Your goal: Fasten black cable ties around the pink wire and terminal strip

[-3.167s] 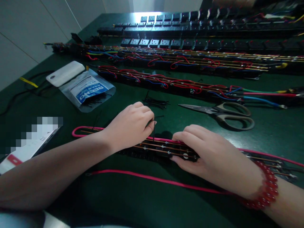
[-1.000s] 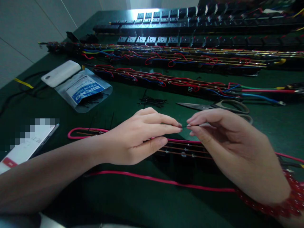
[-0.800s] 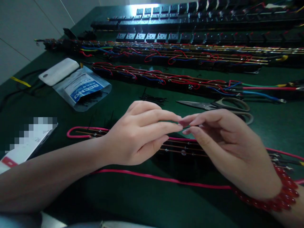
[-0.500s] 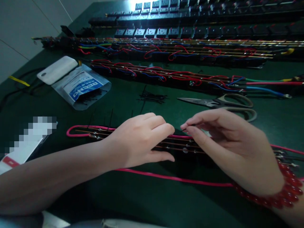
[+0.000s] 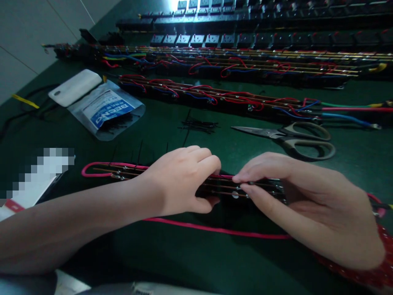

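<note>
**Left hand** point(image 5: 184, 180): reaches in from the near left corner of the green table point(image 5: 190, 262), forearm low and flat, palm down. The fingers are curled over the far side of the socket strip point(image 5: 229, 187) and the thumb is tucked against its near side, so the hand clasps the strip.

**Right hand** point(image 5: 310, 205): comes in from the near right, back of the hand up, wrist raised a little, with a red bead bracelet point(image 5: 382, 272) on the wrist. Thumb and forefinger are pinched together on the strip's upper face, just beside the left hand's fingertips. Whether anything lies in the pinch cannot be told.

**Socket strip**: black, with copper bars on top. It lies lengthwise near the table's near edge, under both hands.

**Pink wire** point(image 5: 215, 229): 1 run lies along the strip's near side, and another loops round its left end.

**Scissors** point(image 5: 294, 137): lie flat beyond the right hand, blades pointing left.

**Loose black cable ties** point(image 5: 198, 125): a small heap beyond the left hand.

**Bag of cable ties** point(image 5: 107, 114): lies toward the left edge, with a white case point(image 5: 75, 87) resting on its far end.

**Wired socket strips** point(image 5: 215, 94): several rows toward the far edge.
</note>
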`<action>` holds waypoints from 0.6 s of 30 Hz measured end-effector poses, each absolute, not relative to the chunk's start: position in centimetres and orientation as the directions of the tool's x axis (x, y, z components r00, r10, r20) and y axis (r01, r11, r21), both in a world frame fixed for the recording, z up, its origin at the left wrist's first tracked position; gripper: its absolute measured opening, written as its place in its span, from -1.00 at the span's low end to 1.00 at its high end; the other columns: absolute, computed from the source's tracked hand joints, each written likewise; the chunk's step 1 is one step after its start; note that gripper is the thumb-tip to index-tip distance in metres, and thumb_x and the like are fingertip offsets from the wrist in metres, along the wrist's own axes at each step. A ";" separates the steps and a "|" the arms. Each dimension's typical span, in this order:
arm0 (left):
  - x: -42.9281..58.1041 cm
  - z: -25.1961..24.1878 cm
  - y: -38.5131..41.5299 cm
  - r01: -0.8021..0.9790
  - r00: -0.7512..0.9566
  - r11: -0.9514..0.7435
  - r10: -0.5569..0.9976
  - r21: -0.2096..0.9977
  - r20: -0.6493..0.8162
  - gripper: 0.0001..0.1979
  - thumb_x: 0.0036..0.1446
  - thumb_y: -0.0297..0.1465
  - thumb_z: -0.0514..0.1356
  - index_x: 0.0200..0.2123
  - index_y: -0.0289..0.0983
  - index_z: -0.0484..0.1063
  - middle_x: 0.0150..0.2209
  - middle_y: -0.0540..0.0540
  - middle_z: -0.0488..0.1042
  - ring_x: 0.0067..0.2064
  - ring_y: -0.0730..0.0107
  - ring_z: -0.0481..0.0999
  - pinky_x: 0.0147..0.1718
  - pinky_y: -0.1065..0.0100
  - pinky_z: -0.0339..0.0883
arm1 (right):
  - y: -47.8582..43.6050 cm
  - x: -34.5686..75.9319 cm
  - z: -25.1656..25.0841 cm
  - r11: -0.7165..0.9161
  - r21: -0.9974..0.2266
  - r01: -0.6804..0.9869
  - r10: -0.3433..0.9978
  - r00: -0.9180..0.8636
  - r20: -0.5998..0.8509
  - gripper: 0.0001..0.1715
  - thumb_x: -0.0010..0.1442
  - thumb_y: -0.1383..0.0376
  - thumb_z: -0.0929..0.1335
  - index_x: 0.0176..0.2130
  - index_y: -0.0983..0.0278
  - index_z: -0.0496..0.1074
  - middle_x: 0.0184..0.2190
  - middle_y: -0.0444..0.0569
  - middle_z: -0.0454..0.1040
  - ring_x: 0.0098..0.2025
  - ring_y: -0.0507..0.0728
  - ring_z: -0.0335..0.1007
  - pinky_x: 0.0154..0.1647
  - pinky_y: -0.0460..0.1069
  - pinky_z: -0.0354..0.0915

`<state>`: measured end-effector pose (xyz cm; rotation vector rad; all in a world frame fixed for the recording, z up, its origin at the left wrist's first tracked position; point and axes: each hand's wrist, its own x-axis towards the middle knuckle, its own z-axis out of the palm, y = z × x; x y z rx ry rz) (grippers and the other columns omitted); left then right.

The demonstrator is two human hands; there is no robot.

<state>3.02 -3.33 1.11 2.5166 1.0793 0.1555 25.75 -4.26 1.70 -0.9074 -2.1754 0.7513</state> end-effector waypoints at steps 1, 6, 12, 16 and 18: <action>3.1 1.0 -3.3 0.672 0.689 -0.606 0.722 0.425 -0.061 -0.74 0.07 -0.32 0.31 -0.18 -0.26 0.40 -0.21 -0.04 0.44 -0.17 0.27 0.40 -0.24 0.28 0.26 | -4.3 25.7 1.8 0.607 -0.702 0.372 0.752 -0.555 0.356 -0.87 0.26 0.38 0.37 -0.18 0.17 0.48 -0.29 -0.11 0.59 -0.26 0.03 0.56 -0.33 -0.10 0.48; 3.2 0.8 -3.1 0.662 0.680 -0.557 0.728 0.502 -0.087 -0.75 0.04 -0.35 0.30 -0.24 -0.26 0.34 -0.25 -0.03 0.38 -0.19 0.32 0.37 -0.25 0.32 0.23 | -4.6 25.7 2.2 0.724 -0.597 0.346 0.652 -0.628 0.426 -0.76 0.25 0.44 0.35 -0.12 0.15 0.43 -0.31 -0.09 0.60 -0.26 0.07 0.57 -0.31 -0.04 0.50; 3.2 0.9 -3.3 0.665 0.685 -0.558 0.720 0.495 -0.109 -0.76 0.08 -0.33 0.28 -0.22 -0.26 0.31 -0.22 -0.03 0.34 -0.18 0.31 0.34 -0.23 0.31 0.22 | -5.1 26.3 2.4 0.929 -0.263 0.258 0.358 -0.801 0.479 -0.86 0.31 0.41 0.32 -0.14 0.22 0.42 -0.26 -0.10 0.67 -0.19 0.03 0.60 -0.09 -0.07 0.51; 3.2 0.7 -3.3 0.662 0.700 -0.592 0.708 0.460 -0.097 -0.75 0.08 -0.32 0.27 -0.22 -0.27 0.31 -0.21 -0.06 0.33 -0.16 0.28 0.33 -0.22 0.29 0.24 | -5.1 26.2 1.9 0.925 -0.229 0.304 0.379 -0.793 0.477 -0.85 0.32 0.41 0.31 -0.14 0.21 0.42 -0.26 -0.12 0.67 -0.20 0.03 0.59 -0.14 -0.05 0.51; 3.2 0.7 -3.3 0.657 0.707 -0.607 0.702 0.447 -0.086 -0.75 0.08 -0.33 0.26 -0.21 -0.27 0.30 -0.20 -0.07 0.33 -0.15 0.27 0.34 -0.22 0.28 0.24 | -4.8 26.0 1.6 0.910 -0.237 0.339 0.414 -0.770 0.486 -0.87 0.31 0.43 0.31 -0.17 0.23 0.43 -0.28 -0.09 0.65 -0.24 0.04 0.57 -0.18 -0.04 0.50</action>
